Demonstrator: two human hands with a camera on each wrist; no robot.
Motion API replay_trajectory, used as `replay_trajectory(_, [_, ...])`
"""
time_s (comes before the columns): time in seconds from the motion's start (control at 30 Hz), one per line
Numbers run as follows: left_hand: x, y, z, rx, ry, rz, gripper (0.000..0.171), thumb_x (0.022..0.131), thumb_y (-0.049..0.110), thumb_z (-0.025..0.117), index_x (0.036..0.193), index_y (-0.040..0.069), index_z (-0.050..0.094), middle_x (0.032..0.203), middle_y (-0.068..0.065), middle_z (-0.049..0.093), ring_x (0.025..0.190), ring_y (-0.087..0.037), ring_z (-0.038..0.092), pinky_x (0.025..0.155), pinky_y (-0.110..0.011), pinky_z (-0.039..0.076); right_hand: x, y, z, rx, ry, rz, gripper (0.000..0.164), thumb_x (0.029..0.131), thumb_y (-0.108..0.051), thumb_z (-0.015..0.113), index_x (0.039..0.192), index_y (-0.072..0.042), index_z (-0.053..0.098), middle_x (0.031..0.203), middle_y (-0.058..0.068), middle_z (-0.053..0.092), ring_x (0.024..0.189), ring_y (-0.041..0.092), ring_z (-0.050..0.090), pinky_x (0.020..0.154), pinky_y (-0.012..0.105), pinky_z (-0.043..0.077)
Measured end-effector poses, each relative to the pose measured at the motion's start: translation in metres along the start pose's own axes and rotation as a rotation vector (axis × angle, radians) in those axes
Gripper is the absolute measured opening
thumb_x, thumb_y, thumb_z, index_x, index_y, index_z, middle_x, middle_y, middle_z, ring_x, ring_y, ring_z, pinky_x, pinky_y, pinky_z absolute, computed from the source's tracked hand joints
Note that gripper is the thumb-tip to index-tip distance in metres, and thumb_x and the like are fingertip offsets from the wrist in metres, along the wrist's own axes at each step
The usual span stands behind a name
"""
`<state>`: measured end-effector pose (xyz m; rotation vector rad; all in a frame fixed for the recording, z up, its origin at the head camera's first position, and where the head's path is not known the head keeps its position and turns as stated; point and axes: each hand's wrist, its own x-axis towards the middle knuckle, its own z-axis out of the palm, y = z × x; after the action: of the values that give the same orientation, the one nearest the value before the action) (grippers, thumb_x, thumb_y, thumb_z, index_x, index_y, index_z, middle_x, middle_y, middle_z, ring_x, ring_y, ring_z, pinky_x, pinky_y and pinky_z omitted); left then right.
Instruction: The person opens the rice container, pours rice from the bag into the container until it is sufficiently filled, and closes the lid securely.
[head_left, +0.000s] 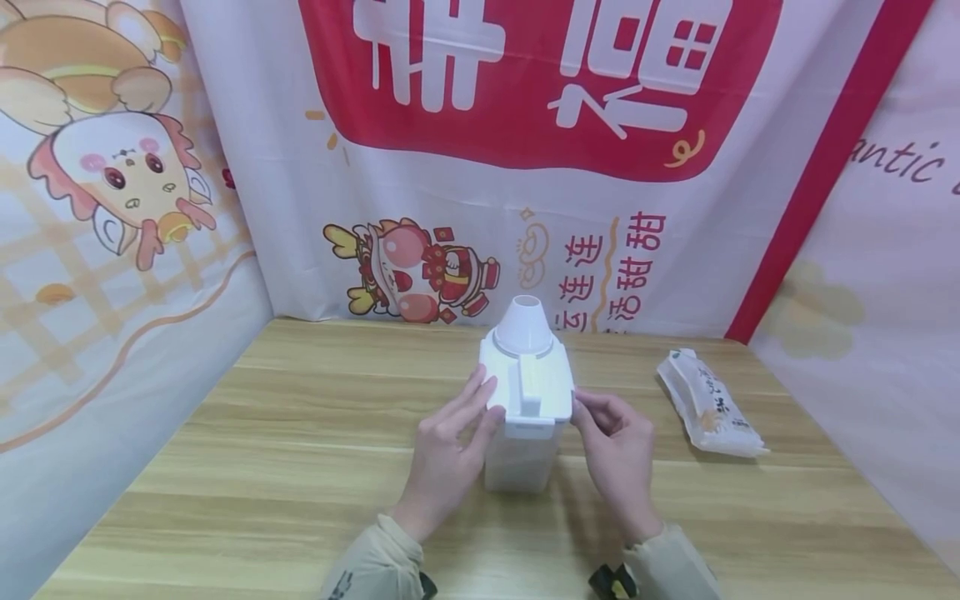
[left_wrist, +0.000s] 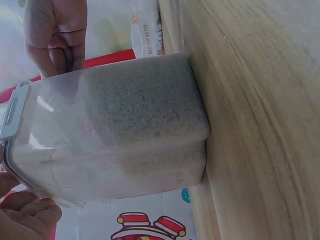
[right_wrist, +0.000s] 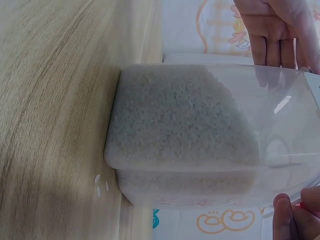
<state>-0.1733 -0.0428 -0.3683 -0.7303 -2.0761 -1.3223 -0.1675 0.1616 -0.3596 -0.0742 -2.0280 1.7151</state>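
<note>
A clear rice container (head_left: 520, 467) stands upright on the wooden table, its white lid (head_left: 495, 379) on top. A white cone-shaped piece (head_left: 523, 327) sits at the lid's far end. Rice (right_wrist: 175, 120) fills the lower part, its surface sloping in the right wrist view. My left hand (head_left: 453, 446) holds the lid's left edge, thumb at the front corner and fingers along the side. On the opposite edge my right hand (head_left: 618, 450) pinches the lid's rim, its other fingers curled. A pale latch (left_wrist: 15, 112) shows at the rim in the left wrist view.
A white printed packet (head_left: 712, 408) lies to the right of the container. Several loose rice grains (right_wrist: 97, 191) lie on the table (head_left: 300, 467) by the container's base. Printed cloth (head_left: 420, 192) hangs behind and along both sides.
</note>
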Motion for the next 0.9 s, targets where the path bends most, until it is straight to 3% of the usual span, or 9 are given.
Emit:
replay_trajectory(0.23, [-0.0003, -0.0003, -0.001, -0.007, -0.018, -0.024, 0.043, 0.1, 0.033, 0.058, 0.135, 0.008, 0.059, 0.145, -0.007, 0.046, 0.131, -0.017, 0.044, 0.104, -0.034, 0.041, -0.0021, -0.0028, 0.0009, -0.012, 0.005, -0.004, 0.014, 0.091, -0.007, 0.071, 0.104, -0.005, 0.072, 0.103, 0.009, 0.073, 0.088, 0.015, 0.071, 0.079, 0.026, 0.057])
replay_trajectory(0.43, [0.0002, -0.0005, 0.0, 0.006, -0.01, -0.007, 0.041, 0.101, 0.031, 0.058, 0.134, 0.007, 0.059, 0.145, -0.009, 0.046, 0.131, -0.018, 0.045, 0.105, -0.035, 0.04, -0.0037, -0.0046, 0.0019, -0.008, 0.011, -0.019, 0.013, 0.091, -0.007, 0.072, 0.103, -0.005, 0.072, 0.102, 0.009, 0.073, 0.088, 0.016, 0.071, 0.079, 0.026, 0.057])
replay_trajectory(0.9, [0.001, 0.0005, 0.001, 0.0, -0.002, -0.009, 0.041, 0.101, 0.031, 0.058, 0.133, 0.006, 0.06, 0.144, -0.01, 0.047, 0.131, -0.018, 0.045, 0.103, -0.032, 0.041, -0.005, -0.0059, 0.0041, -0.031, 0.021, 0.023, 0.013, 0.092, -0.006, 0.07, 0.104, -0.006, 0.072, 0.101, 0.009, 0.073, 0.089, 0.015, 0.07, 0.079, 0.024, 0.057])
